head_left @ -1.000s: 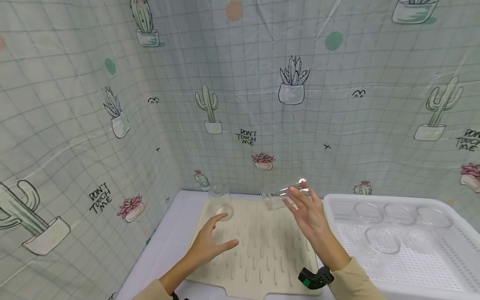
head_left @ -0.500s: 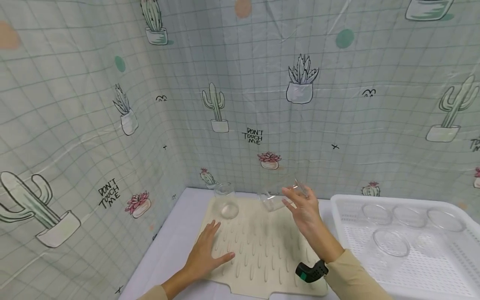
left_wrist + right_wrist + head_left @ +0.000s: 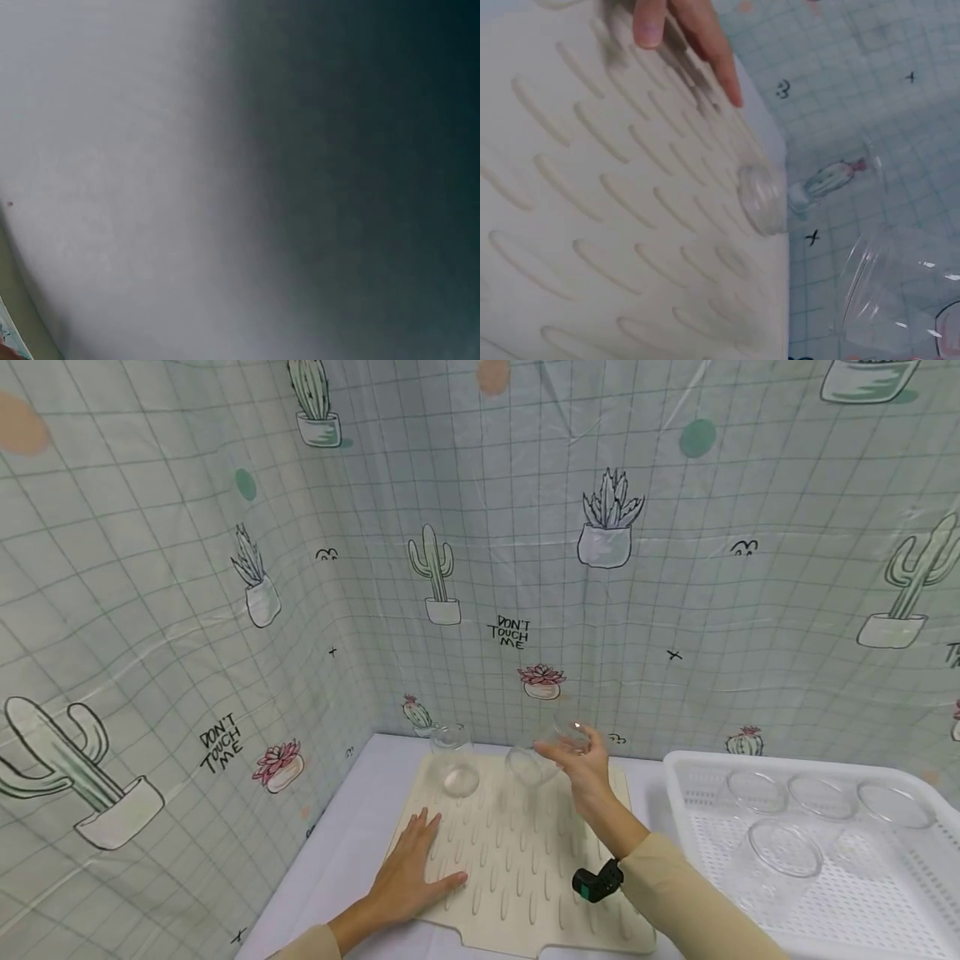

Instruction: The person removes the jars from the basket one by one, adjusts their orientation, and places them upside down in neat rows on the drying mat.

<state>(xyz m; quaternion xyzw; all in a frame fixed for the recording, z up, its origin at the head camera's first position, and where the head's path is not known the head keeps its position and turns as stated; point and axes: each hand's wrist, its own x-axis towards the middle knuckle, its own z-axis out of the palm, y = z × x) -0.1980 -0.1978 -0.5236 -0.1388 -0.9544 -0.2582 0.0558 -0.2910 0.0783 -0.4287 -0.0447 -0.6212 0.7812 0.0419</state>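
Note:
My right hand grips a clear drinking glass and holds it tilted over the back of a cream ribbed drying mat. In the right wrist view that glass shows at the lower right. A second clear glass stands upright on the mat's back left corner, its base showing as a ring. My left hand rests palm down on the mat's left edge, fingers straight and thumb spread. Fingers of the left hand appear at the top of the right wrist view. The left wrist view is mostly blurred grey.
A white perforated basket stands right of the mat with several clear glasses inside, among them one in front. White cloth covers the table. A cactus-print curtain closes off the back and left side.
My right hand has moved left with the glass, which has turned from nearly lying toward more upright. The left hand has drawn back from the standing glass and come down on the mat.

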